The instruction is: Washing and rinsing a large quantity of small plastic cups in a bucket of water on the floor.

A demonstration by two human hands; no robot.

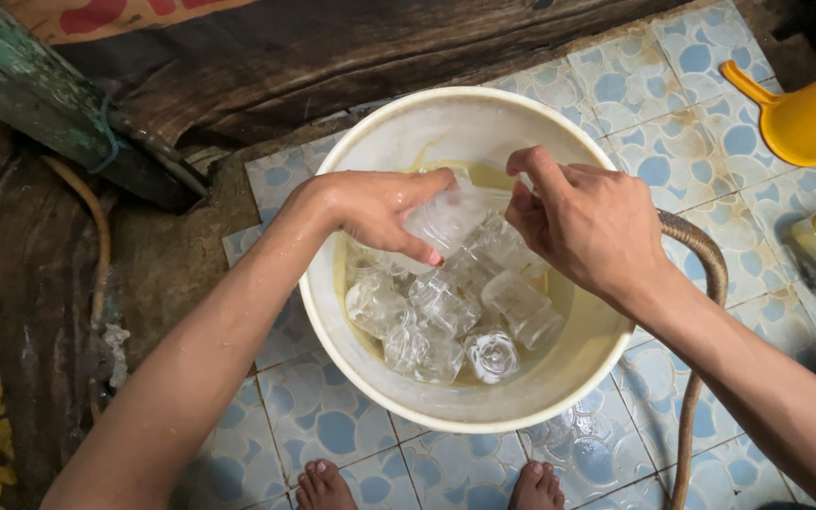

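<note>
Two hands work above a round cream bucket (559, 378), which serves as the landmark: the left hand (375, 208) reaches in over its left rim, fingers and thumb curled around a clear glass (446, 219) lifted just above the pile, while the right hand (583, 222) comes in over the right rim, its fingers bent and pinching at the same glass's edge. Room to move is tight inside the bucket, since the clear glasses (446, 312) fill most of its bottom, packed touching one another in shallow yellowish water; the rim is open all around, and the tiled floor (323, 425) in front of the bucket is bare but for two feet (323, 486) at the lower edge. The held glass is transparent, wet and faceted, and hard to tell apart from those beneath it. A brown hose (705, 260) curves along the bucket's right side, just beside the rim. Well to the upper right of the bucket stands a yellow jug (809, 118). Behind the bucket runs dark weathered wood (332, 57), and the floor tiles are pale with blue blotches, stained at the joints.
</note>
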